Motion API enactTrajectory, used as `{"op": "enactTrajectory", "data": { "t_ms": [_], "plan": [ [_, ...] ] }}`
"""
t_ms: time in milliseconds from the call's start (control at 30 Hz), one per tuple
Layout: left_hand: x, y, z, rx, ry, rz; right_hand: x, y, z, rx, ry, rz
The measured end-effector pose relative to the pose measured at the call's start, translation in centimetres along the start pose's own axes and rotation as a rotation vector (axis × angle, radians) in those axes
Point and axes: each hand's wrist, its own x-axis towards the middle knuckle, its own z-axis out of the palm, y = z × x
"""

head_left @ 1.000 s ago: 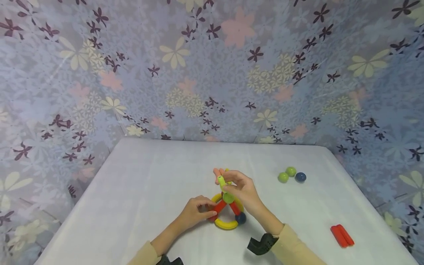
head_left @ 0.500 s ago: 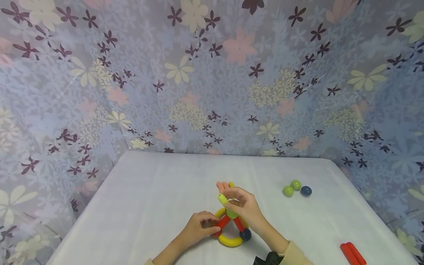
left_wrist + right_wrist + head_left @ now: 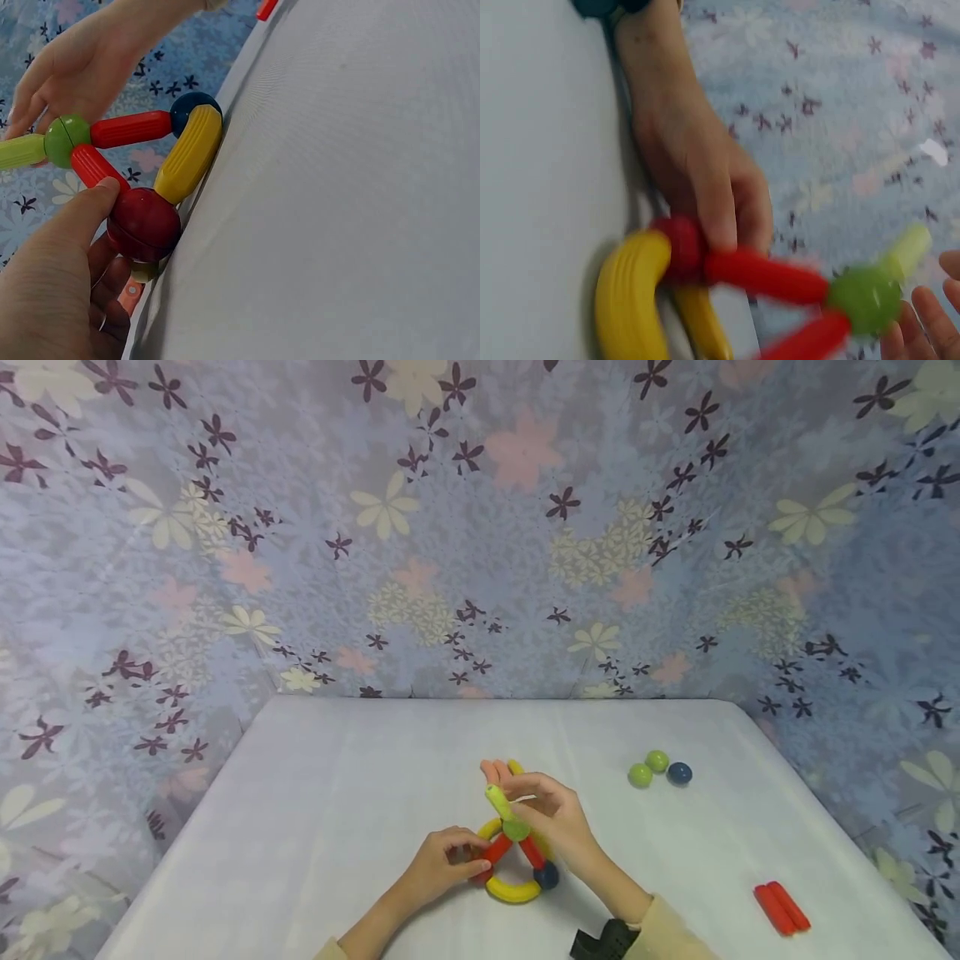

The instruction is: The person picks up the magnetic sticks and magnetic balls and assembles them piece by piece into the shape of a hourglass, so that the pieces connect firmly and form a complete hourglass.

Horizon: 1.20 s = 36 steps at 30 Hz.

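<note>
A frame of rods and balls stands on the table: a curved yellow piece [image 3: 513, 892], red rods [image 3: 131, 128], a red ball [image 3: 144, 224], a dark blue ball [image 3: 547, 875] and a green ball [image 3: 515, 830] at the apex. My left hand [image 3: 442, 862] grips the lower left corner, thumb on a red rod, fingers around the red ball. A light green rod [image 3: 498, 803] leans up and left from the green ball. Beside it, my right hand [image 3: 558, 818] holds thumb and index finger, its other fingers stretched out. A yellow piece [image 3: 515, 767] shows behind that index finger, partly hidden.
Two loose green balls [image 3: 641, 775] and a dark blue ball [image 3: 679, 773] lie together at the back right of the white table [image 3: 360, 777]. Two red rods [image 3: 782, 907] lie side by side at the right. A floral cloth [image 3: 450, 527] hangs beyond the table.
The light green rod leans further left than a second ago, the right hand staying close to it. My left hand keeps its grip. The head view has shifted slightly.
</note>
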Motion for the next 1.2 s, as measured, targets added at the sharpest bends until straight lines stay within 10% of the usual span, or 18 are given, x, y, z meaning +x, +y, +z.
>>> {"op": "enactTrajectory", "data": {
  "t_ms": [467,700,967,1200],
  "plan": [
    [0.0,0.5,0.0,0.003,0.003,-0.044,-9.0,-0.1,-11.8,-0.223,0.662,0.184],
    [0.0,0.5,0.2,-0.026,-0.001,-0.08,-14.7,-0.6,-16.9,-0.607,1.017,0.388],
    [-0.6,2.3,-0.4,-0.007,-0.002,-0.114,-17.0,0.5,-19.6,-0.709,0.88,0.784],
    [-0.1,2.1,-0.1,0.014,0.023,-0.079,-16.5,0.2,-19.4,-0.77,0.837,0.78]
  ]
}}
